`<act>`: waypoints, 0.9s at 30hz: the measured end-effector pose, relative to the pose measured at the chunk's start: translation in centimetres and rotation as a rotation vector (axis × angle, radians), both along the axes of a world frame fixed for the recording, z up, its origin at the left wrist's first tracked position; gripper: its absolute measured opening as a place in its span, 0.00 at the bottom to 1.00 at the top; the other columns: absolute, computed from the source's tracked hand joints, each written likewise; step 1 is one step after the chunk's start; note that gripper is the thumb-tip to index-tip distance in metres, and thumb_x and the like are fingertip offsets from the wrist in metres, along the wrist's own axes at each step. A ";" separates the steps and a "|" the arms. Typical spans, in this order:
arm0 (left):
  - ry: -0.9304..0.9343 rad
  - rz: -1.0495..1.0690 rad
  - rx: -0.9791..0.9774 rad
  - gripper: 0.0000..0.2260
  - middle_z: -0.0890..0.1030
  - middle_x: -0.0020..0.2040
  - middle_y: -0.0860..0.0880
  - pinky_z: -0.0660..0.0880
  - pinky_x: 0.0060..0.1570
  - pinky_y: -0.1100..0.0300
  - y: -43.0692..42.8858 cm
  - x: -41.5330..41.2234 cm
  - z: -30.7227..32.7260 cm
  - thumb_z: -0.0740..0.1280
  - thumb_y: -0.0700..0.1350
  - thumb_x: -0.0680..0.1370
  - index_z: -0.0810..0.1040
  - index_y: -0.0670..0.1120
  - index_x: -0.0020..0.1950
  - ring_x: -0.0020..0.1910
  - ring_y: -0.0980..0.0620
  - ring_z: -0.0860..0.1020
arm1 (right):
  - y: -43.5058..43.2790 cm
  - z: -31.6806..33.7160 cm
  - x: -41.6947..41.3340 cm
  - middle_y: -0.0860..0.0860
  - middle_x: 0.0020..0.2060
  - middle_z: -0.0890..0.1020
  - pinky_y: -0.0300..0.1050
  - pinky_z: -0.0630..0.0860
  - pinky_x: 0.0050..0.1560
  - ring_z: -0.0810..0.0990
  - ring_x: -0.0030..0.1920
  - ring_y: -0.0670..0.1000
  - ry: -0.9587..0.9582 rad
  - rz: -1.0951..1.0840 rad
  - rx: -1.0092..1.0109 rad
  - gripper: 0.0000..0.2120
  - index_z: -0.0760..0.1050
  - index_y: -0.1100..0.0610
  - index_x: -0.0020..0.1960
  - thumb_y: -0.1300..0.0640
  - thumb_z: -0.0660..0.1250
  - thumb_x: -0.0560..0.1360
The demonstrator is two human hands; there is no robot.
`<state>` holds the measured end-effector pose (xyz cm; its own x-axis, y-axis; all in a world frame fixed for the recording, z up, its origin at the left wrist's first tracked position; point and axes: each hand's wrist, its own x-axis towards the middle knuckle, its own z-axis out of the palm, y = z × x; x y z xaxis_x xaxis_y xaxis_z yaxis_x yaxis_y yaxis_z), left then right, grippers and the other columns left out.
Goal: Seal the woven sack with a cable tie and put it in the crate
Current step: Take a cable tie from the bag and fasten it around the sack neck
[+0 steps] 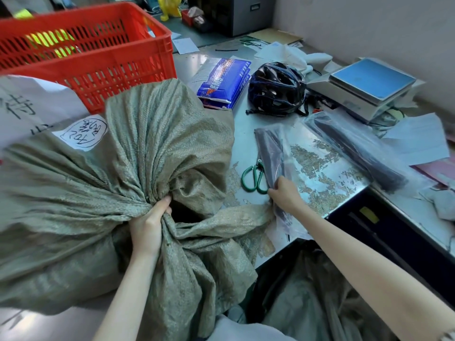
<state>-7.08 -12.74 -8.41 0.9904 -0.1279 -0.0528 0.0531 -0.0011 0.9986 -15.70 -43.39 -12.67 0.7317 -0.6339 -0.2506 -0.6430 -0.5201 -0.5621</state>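
Note:
A big grey-green woven sack (73, 193) lies on the table, bulging, with a white handwritten label on top. My left hand (150, 222) grips its gathered neck, and the loose mouth fabric hangs toward me. My right hand (285, 195) reaches to a clear plastic packet of black cable ties (269, 148) and pinches its near end, next to green-handled scissors (253, 177). The red plastic crate (93, 70) stands behind the sack at the back left.
A black bicycle helmet (277, 88), blue packets (221, 84) and a scale with a blue top (369, 84) sit on the metal table. A second packet of cable ties (354, 148) lies to the right. More sacking hangs below the table edge.

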 end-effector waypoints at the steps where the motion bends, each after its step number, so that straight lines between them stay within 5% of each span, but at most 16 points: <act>1: -0.002 -0.006 0.001 0.21 0.78 0.36 0.40 0.71 0.50 0.56 0.0 0.0 0.0 0.71 0.57 0.64 0.76 0.37 0.31 0.39 0.48 0.77 | 0.1 0.2 -0.3 0.59 0.44 0.76 0.47 0.71 0.37 0.74 0.40 0.55 -0.039 -0.011 0.018 0.05 0.69 0.62 0.49 0.61 0.63 0.76; 3: -0.025 -0.022 0.006 0.20 0.78 0.36 0.39 0.71 0.50 0.56 0.1 0.0 0.0 0.71 0.54 0.66 0.76 0.35 0.32 0.40 0.48 0.77 | 0.2 0.7 -1.1 0.60 0.49 0.78 0.51 0.76 0.47 0.78 0.47 0.57 -0.111 -0.039 0.049 0.12 0.71 0.65 0.58 0.60 0.62 0.78; 6: -0.053 -0.061 0.002 0.20 0.78 0.35 0.39 0.71 0.51 0.55 0.5 0.4 -0.3 0.71 0.53 0.67 0.75 0.34 0.31 0.39 0.47 0.76 | 0.5 1.3 -3.0 0.57 0.46 0.78 0.46 0.74 0.44 0.77 0.45 0.55 -0.223 -0.121 0.051 0.13 0.72 0.63 0.61 0.63 0.62 0.77; 10: 0.061 -0.173 -0.048 0.17 0.73 0.28 0.45 0.65 0.42 0.50 1.6 1.7 -1.5 0.73 0.54 0.67 0.73 0.46 0.26 0.31 0.48 0.70 | 1.0 1.2 -5.2 0.55 0.40 0.77 0.39 0.68 0.34 0.74 0.38 0.51 -0.317 -0.167 -0.042 0.10 0.73 0.62 0.55 0.67 0.62 0.75; 13: 0.150 -0.239 -0.074 0.17 0.68 0.25 0.50 0.60 0.35 0.54 2.1 2.4 -2.1 0.75 0.53 0.67 0.70 0.51 0.25 0.26 0.52 0.66 | 1.3 0.6 -6.4 0.57 0.39 0.78 0.44 0.69 0.35 0.75 0.39 0.55 -0.307 -0.207 -0.048 0.07 0.74 0.63 0.51 0.68 0.63 0.74; 19: 0.049 -0.262 -0.022 0.19 0.71 0.25 0.46 0.63 0.39 0.53 2.4 2.2 -2.0 0.72 0.55 0.67 0.71 0.43 0.27 0.30 0.46 0.69 | 3.1 -1.3 -7.6 0.58 0.37 0.82 0.42 0.68 0.38 0.76 0.36 0.54 -0.138 -0.237 -0.087 0.08 0.80 0.64 0.41 0.72 0.63 0.70; 21: 0.053 -0.265 -0.026 0.19 0.72 0.26 0.46 0.64 0.41 0.52 2.4 2.2 -2.0 0.73 0.55 0.67 0.72 0.44 0.26 0.31 0.45 0.69 | 3.4 -1.5 -7.6 0.56 0.35 0.79 0.43 0.65 0.35 0.75 0.37 0.55 -0.126 -0.242 -0.096 0.03 0.78 0.63 0.38 0.69 0.67 0.69; 23: 0.059 -0.279 -0.021 0.19 0.72 0.26 0.46 0.63 0.44 0.49 2.5 2.2 -1.9 0.74 0.55 0.67 0.72 0.45 0.26 0.32 0.45 0.69 | 3.9 -1.6 -7.4 0.54 0.33 0.73 0.44 0.61 0.31 0.71 0.36 0.55 -0.112 -0.222 -0.098 0.09 0.72 0.59 0.33 0.65 0.70 0.68; 27: 0.074 -0.291 -0.026 0.19 0.72 0.26 0.48 0.62 0.44 0.47 2.7 2.1 -1.7 0.75 0.56 0.67 0.72 0.46 0.26 0.32 0.45 0.69 | 5.2 -1.9 -7.5 0.54 0.45 0.69 0.46 0.67 0.35 0.71 0.39 0.55 -0.068 -0.215 -0.097 0.08 0.72 0.62 0.47 0.62 0.70 0.71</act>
<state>-4.98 -10.09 -10.14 0.9056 -0.4077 -0.1167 0.1270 -0.0019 0.9919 -23.20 -38.23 -14.52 0.5905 -0.7955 -0.1358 -0.7070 -0.4288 -0.5624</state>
